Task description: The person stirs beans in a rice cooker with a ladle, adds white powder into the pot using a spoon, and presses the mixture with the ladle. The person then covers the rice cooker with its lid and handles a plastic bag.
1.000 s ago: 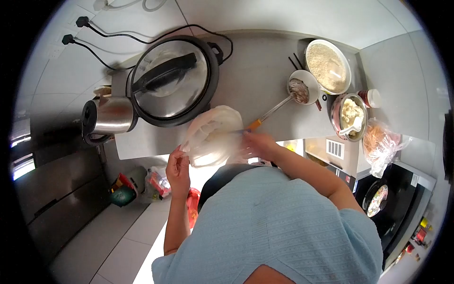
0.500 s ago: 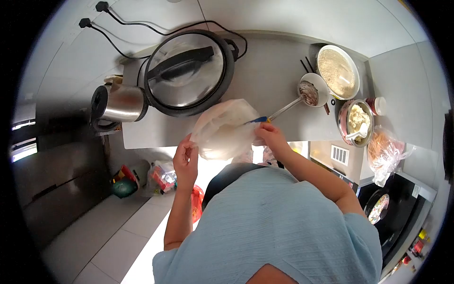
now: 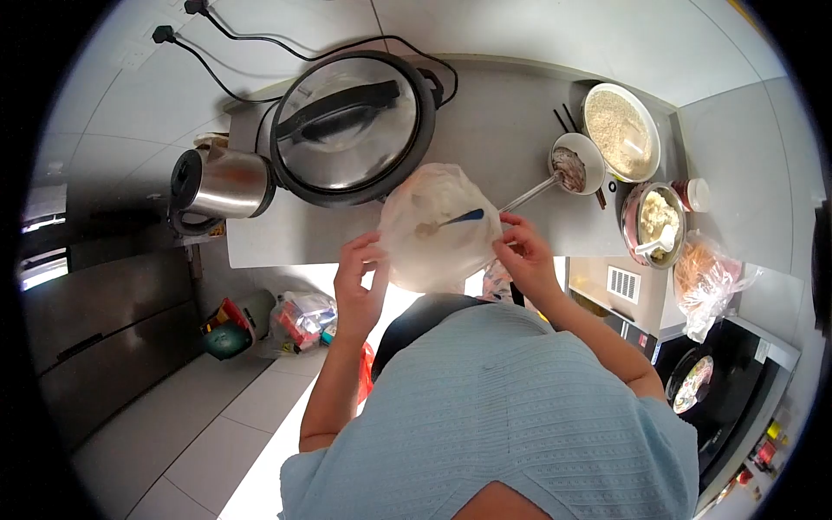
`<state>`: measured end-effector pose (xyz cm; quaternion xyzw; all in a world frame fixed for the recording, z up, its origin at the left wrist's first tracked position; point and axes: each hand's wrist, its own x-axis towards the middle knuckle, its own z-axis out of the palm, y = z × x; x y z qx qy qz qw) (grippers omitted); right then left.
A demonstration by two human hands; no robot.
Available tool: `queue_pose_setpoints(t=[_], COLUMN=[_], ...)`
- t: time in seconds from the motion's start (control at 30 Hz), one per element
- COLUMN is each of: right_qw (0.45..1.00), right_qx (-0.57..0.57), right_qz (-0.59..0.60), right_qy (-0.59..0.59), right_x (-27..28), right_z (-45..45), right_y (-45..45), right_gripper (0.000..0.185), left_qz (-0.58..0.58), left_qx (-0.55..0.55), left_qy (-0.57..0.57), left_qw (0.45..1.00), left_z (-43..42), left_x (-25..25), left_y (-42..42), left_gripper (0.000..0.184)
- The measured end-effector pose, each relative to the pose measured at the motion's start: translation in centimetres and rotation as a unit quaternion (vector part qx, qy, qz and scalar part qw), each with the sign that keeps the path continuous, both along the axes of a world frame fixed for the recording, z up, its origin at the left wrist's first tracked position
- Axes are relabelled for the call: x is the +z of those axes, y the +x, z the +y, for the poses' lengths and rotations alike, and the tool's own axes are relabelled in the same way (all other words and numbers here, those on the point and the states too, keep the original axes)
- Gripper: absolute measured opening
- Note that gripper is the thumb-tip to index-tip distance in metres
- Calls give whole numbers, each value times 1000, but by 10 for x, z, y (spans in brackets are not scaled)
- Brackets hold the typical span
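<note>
A thin, whitish plastic bag (image 3: pixel 433 260) is spread between my two hands above the front edge of the counter. My left hand (image 3: pixel 360 277) pinches its left rim, with thumb and fingers together. On the opposite side my right hand (image 3: pixel 527 253) grips the right rim. A slim utensil with a blue handle (image 3: pixel 464 217) lies in the bag's mouth, its pale end pointing left; its exact kind is unclear. Right behind the bag, a long metal handle (image 3: pixel 530 192) runs up to a small white bowl (image 3: pixel 591 156) with dark, pasty food.
A lidded electric pan (image 3: pixel 347 130) and a steel kettle (image 3: pixel 234 186) stand at the left. To the right are a bowl of flour-like powder (image 3: pixel 617 126), a metal bowl of pale filling (image 3: pixel 656 212), a jar (image 3: pixel 697 195) and a tied plastic bag (image 3: pixel 706 277).
The bag has shifted right and is spread rounder. The blue-handled utensil now lies farther inside it, away from my right hand. My right hand has moved slightly right.
</note>
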<state>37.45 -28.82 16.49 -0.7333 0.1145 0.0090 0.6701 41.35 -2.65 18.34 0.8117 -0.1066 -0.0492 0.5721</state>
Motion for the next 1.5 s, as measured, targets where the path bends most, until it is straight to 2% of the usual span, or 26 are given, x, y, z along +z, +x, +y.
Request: queue_pose_setpoints(t=[0.13, 0.2, 0.27, 0.37, 0.43, 0.47, 0.5, 0.6, 0.63, 0.67, 0.73, 0.77, 0.83, 0.87, 0.93, 0.97, 1.0, 1.13, 1.17, 1.2, 1.23, 1.3, 1.37, 1.43, 1.47, 1.5], right_qw=[990, 959, 958, 945, 931, 948, 962, 988, 998, 998, 983, 984, 973, 972, 934, 937, 936, 961, 959, 954, 923, 935, 945, 953, 951, 942], right_qx=[-29, -53, -39, -17, -7, 21, 49, -4, 27, 18, 97, 86, 42, 29, 131, 81, 60, -62, -84, -107, -130, -208, -199, -197, -206, -199], right_qz=[43, 74, 85, 136, 173, 144, 115, 16, 51, 49, -36, -40, -213, -219, -272, -312, -316, -255, -249, -244, -224, -253, -233, -228, -230, -241], right_qy=[132, 269, 270, 296, 322, 283, 244, 156, -26, -24, -153, -152, -74, -74, -193, -133, -143, 82, 108, 134, 283, 137, 112, -30, -31, -120], right_x=[-9, -15, -15, -5, -3, -3, -2, -39, -33, -30, -26, -26, -30, -34, -35, -30, -22, 34, 47, 60, 71, 95, 103, 112, 117, 124], right_z=[-10, -12, -11, -3, 0, 1, 1, -12, -15, -9, 6, 12, 23, 23, 19, 19, 19, -10, -18, -25, -30, -43, -67, -90, -103, -116], right_y=[2, 5, 8, 11, 12, 12, 11, 13, 9, 12, 24, 31, 47, 54, 66, 66, 61, 25, 15, 5, -4, -38, -71, -107, -124, -143], right_gripper=[8, 8, 8, 16, 22, 28, 35, 44, 52, 52, 59, 59, 60, 60, 54, 45, 45, 45, 45, 46, 47, 48, 52, 59, 59, 46], left_qz=[-135, -94, -29, -114, -111, -107, -142, -161, -165, -167, -199, -206, -274, -281, -320, -335, -344, -377, -372, -378, -355, -338, -351, -347, -350, -270], left_qx=[-73, -102, -124, -177, -205, -233, -191, -176, -166, -174, -254, -263, -299, -310, -342, -346, -363, -164, -161, -180, -190, -228, -232, -235, -244, -295], left_qy=[71, 46, 11, 168, 201, 234, 174, 150, 135, 135, 147, 148, 73, 75, 72, 83, 76, 109, 73, 64, 98, 235, 172, 89, 86, 59], left_qw=[986, 989, 992, 963, 951, 938, 956, 959, 963, 961, 935, 931, 911, 905, 881, 873, 862, 905, 911, 906, 910, 883, 891, 904, 901, 915], left_z=[-15, -22, -33, -65, -83, -89, -92, -88, -89, -89, -93, -97, -104, -107, -117, -118, -118, -131, -138, -151, -164, -181, -198, -221, -231, -239], left_x=[16, 10, 6, 11, -2, -10, -26, -16, -9, -3, 8, 7, 7, 12, 41, 54, 63, 87, 80, 81, 83, 75, 54, 61, 64, 68], left_y=[8, 10, 10, 16, 20, 23, 24, 39, 41, 42, 45, 43, 39, 37, 33, 29, 26, 2, 0, -9, -20, -38, -50, -67, -72, -78], left_gripper=[21, 31, 46, 66, 65, 64, 51, 35, 29, 29, 27, 27, 26, 26, 25, 22, 22, 60, 74, 74, 74, 71, 68, 56, 56, 52])
